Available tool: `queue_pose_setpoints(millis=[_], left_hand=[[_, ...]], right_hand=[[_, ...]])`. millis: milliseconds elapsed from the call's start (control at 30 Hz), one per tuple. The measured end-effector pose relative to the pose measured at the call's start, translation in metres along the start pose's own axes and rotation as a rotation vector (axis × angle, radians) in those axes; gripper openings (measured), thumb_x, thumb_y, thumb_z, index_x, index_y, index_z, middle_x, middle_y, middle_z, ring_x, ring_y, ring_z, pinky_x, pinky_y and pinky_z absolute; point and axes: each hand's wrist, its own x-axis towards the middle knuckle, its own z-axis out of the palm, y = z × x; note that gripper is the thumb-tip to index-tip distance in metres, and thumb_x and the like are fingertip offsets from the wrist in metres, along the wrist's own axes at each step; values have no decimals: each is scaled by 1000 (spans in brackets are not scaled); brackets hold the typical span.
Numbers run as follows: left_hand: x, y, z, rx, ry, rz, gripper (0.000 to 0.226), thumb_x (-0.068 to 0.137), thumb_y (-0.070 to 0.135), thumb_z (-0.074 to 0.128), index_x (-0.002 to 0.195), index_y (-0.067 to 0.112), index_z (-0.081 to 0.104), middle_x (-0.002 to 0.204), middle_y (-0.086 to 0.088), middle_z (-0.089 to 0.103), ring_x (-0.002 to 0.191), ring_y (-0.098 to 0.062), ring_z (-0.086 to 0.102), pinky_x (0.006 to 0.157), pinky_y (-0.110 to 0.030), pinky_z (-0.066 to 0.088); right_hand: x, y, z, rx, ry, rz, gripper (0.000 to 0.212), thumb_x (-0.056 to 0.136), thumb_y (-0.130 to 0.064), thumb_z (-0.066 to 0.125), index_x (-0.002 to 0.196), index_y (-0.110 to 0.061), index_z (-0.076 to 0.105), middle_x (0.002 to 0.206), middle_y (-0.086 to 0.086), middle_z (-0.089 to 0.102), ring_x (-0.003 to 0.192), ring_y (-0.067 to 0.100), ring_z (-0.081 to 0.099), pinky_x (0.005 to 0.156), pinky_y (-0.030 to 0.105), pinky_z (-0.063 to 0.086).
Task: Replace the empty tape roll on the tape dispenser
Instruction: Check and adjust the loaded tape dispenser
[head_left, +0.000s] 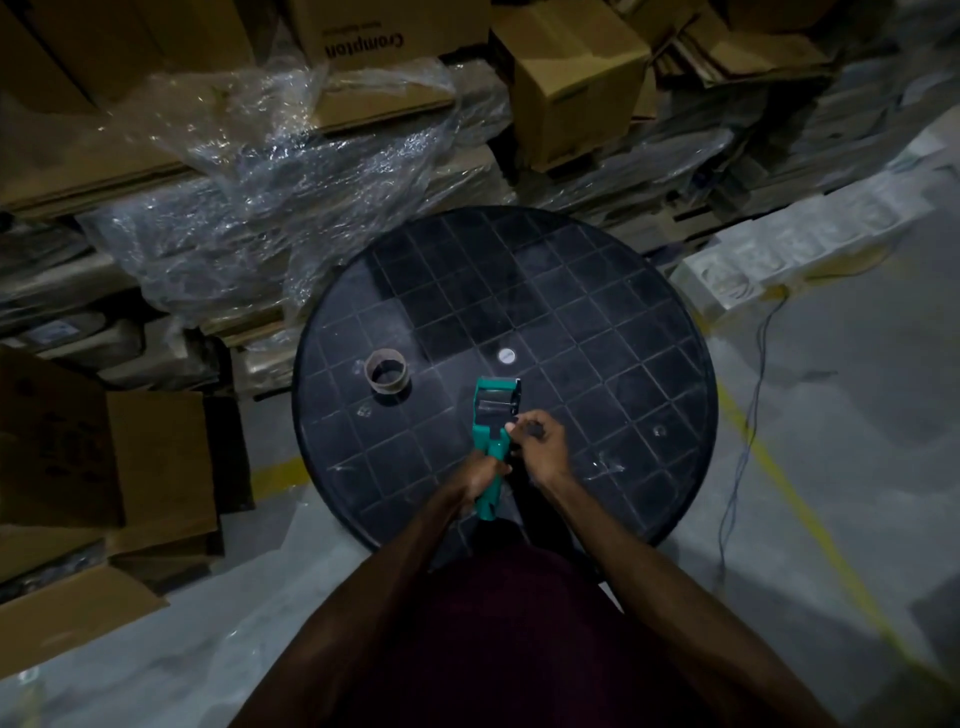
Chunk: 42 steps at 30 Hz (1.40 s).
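A teal hand-held tape dispenser (493, 410) is held over the near part of a round black table (571, 291). My left hand (480, 475) is wrapped around its handle. My right hand (540, 441) pinches a small dark part on the dispenser's right side, beside the spool. The dispenser's dark spool looks bare, though the light is dim. A brown cardboard tape core (385, 370) stands on the table to the left of the dispenser, apart from both hands.
Stacked cardboard boxes (571, 78) and crumpled clear plastic wrap (291, 171) crowd the far side and left. An open box (104, 457) sits at the left. White foam packing (779, 249) and a cable (748, 431) lie on the grey floor at right.
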Motion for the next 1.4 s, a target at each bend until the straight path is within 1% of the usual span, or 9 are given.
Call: queue_pose_setpoints(millis=[133,300,767,867,967,1067,1167,1267,1400], left_hand=[[4,-5,-1,315,181,123,24,83,18,64,104,6,68,95,-11,69,88,-28,66,67,-30,45],[5,-5,1,519,281,189,27,85,30,65,103,10,69,99,-11,73,90,-29,69,69,-31,50],[28,1,-16,-119,154,134,14,90,16,66,98,5,70,92,-9,69,74,-17,63,64,-25,50],[29,8,-18,-193,125,133,18,92,14,65,106,3,68,93,-7,69,74,-14,64,62,-23,52],[37,11,-24,-205,126,112,22,93,14,65,111,2,67,96,-8,69,84,-20,65,73,-30,55],[52,7,-32,-167,105,100,29,93,22,64,112,1,66,110,-16,71,101,-34,68,95,-48,55],[60,6,-35,-166,76,88,24,93,23,64,109,4,67,110,-15,70,99,-31,67,99,-47,53],[61,11,-34,-200,54,99,11,97,4,56,103,7,64,101,-12,66,87,-23,63,88,-38,52],[74,10,-44,-118,25,116,15,95,-2,56,106,3,63,99,-12,62,79,-16,60,73,-26,52]], right_hand=[[5,3,3,-72,21,-36,26,80,-6,74,70,-27,62,82,2,70,75,20,66,68,38,58],[7,-6,8,-84,6,-18,22,83,-9,73,73,-28,65,88,2,71,82,22,68,70,41,59],[6,-19,16,-454,123,-93,40,74,-5,73,110,-16,60,114,2,47,92,9,53,85,16,45],[6,-21,14,-457,127,-43,28,72,-10,76,96,-10,62,98,-2,52,91,15,55,87,27,49],[17,-10,17,-386,66,123,20,71,-24,78,82,-11,67,84,4,71,75,17,66,71,33,56],[29,2,22,-228,-90,253,28,77,-15,74,101,-3,65,96,18,72,73,22,66,57,32,57],[37,-1,28,-227,-128,180,26,81,-4,70,106,1,66,104,18,72,85,22,66,73,30,56],[44,-3,36,-193,-136,174,22,82,7,64,103,3,65,98,16,69,85,25,63,80,33,53],[58,0,43,-225,-121,169,23,83,10,61,102,0,67,91,12,66,82,23,61,61,13,50]])
